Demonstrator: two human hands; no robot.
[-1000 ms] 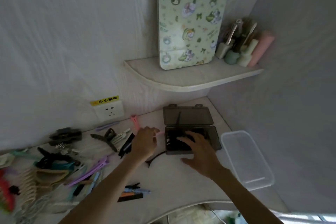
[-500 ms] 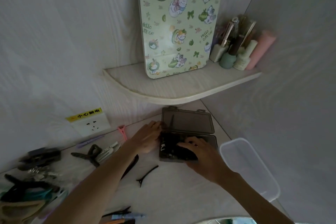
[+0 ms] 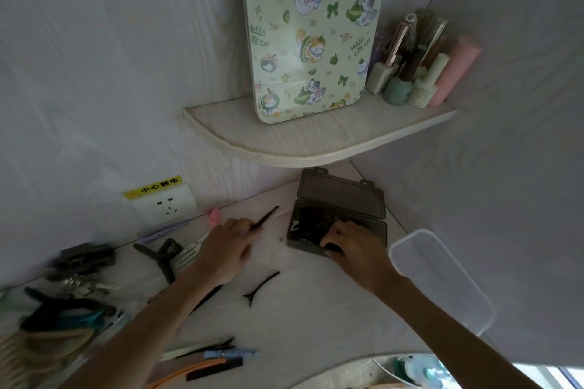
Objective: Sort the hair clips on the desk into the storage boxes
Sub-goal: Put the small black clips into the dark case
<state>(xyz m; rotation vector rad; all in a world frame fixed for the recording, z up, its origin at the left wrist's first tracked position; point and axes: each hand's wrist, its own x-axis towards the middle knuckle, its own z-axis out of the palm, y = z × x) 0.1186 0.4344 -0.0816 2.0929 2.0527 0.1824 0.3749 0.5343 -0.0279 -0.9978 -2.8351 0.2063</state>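
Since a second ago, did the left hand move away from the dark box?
Yes. The left hand, pinching a thin black clip, was at the dark box's left edge half a second ago; now bare desk shows between them, so it moved left, toward the wall socket.

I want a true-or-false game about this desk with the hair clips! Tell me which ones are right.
1. The dark box has its lid open. True.
2. The left hand holds a pink comb. False: it pinches a thin black clip.
3. The right hand rests on the dark box. True.
4. The clear box is full of clips. False: no clips show in it.
5. A black clip lies on the desk between the arms. True.
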